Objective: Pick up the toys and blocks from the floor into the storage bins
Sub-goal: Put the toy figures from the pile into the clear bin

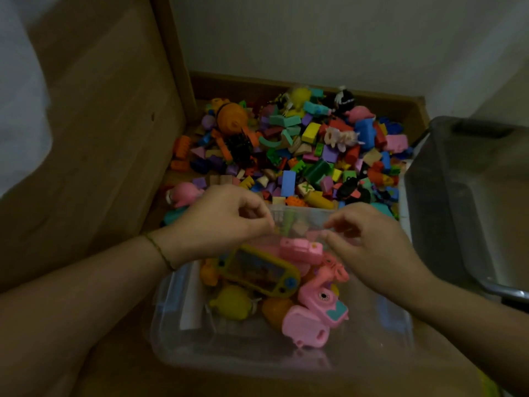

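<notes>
A clear plastic storage bin stands in front of me. It holds a yellow handheld game toy, several pink toys and a yellow round toy. Beyond it, a big pile of coloured blocks and small toys covers the floor in the corner. My left hand hovers over the bin's far left part, fingers loosely curled, with nothing visible in them. My right hand hovers over the far right part, its fingertips just above a pink camera toy, with nothing seen in its grip.
A grey bin stands at the right, next to the pile. A wooden panel rises on the left and a white wall closes the corner behind the pile. A pink figure lies at the pile's near left edge.
</notes>
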